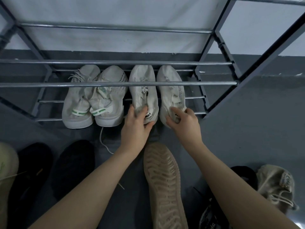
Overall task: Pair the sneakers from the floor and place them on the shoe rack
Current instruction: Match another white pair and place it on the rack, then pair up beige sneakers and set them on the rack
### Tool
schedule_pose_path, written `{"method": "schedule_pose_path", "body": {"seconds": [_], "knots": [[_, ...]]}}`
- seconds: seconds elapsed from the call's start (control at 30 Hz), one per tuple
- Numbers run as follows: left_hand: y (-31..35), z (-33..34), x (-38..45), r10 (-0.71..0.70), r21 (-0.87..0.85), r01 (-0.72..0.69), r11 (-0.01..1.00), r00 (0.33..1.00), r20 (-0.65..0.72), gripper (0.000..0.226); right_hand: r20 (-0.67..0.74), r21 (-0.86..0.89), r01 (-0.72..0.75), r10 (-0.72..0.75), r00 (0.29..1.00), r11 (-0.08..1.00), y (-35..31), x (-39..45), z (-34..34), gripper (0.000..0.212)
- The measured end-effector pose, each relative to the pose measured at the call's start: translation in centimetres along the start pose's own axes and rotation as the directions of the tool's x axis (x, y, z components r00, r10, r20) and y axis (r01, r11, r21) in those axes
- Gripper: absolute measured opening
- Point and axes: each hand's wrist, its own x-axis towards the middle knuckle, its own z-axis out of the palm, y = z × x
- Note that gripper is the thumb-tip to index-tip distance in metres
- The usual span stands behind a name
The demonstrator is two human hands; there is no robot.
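Bottom tier of grey shoe rack (49, 101): two cream sneaker pairs, heels toward the camera. Left hand (137, 124) fingers wrapped around heel of left cream sneaker (143, 90); right hand (183, 121) fingers pinching heel of right cream sneaker (171, 90). Green-tabbed pair (92, 98) just beside. Tan sneaker (163, 182) sole-up on floor.

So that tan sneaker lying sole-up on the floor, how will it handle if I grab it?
The tan sneaker probably feels light; it looks knit-topped. Its ridged sole should grip well. Resting upside down, it may flop sideways when nudged.
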Motion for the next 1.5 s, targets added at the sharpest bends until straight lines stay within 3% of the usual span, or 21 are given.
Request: {"method": "schedule_pose_path", "body": {"seconds": [0.33,0.47,0.63,0.77,0.97,1.13,1.3,1.4,1.5], "knots": [[-0.2,0.0,0.5,0.036,0.102,-0.039,0.994,0.999,0.034,0.061,0.014,0.017,0.087,-0.087,0.996,0.996,1.2,0.4,0.7,0.037],[0.4,-0.5,0.3,0.011,0.163,-0.021,0.986,0.998,0.065,0.066,0.056,-0.061,0.056,-0.052,0.997,0.997,0.5,0.3,0.5,0.036],[2.0,-2.5,-0.7,-0.023,0.190,-0.004,0.982,0.991,0.135,0.080,0.127,-0.186,0.022,0.002,0.992,0.982,-1.7,-2.1,-1.3,0.051],[3.2,-4.9,-4.8,0.054,0.190,-0.082,0.978,0.988,0.148,0.069,0.129,-0.137,0.103,-0.085,0.988,0.985,-3.0,-8.2,-2.1,0.053],[2.8,-6.9,-12.9,0.072,0.186,-0.108,0.977,0.979,0.188,0.047,0.240,-0.105,0.060,-0.033,0.970,0.993,-3.4,-17.2,-3.5,0.049],[2.6,-6.7,-18.4,0.016,0.145,-0.047,0.988,0.978,0.207,0.042,0.288,-0.335,0.081,0.020,0.957,0.939,-3.2,-22.3,-3.9,0.076],[1.4,-5.0,-22.5,-0.044,0.197,-0.041,0.980,0.913,0.406,0.067,0.426,-0.491,0.176,0.059,0.903,0.853,-1.1,-25.8,-3.6,0.098],[1.0,-3.7,-23.5,-0.049,0.160,-0.040,0.986,0.855,0.516,0.074,0.434,-0.416,0.179,0.021,0.901,0.892,-0.5,-26.1,-3.5,0.087],[2.1,-3.6,-23.3,-0.064,0.026,0.059,0.998,0.861,0.504,0.060,0.378,-0.200,0.094,-0.011,0.926,0.975,-0.7,-25.9,-4.2,0.079]]}}
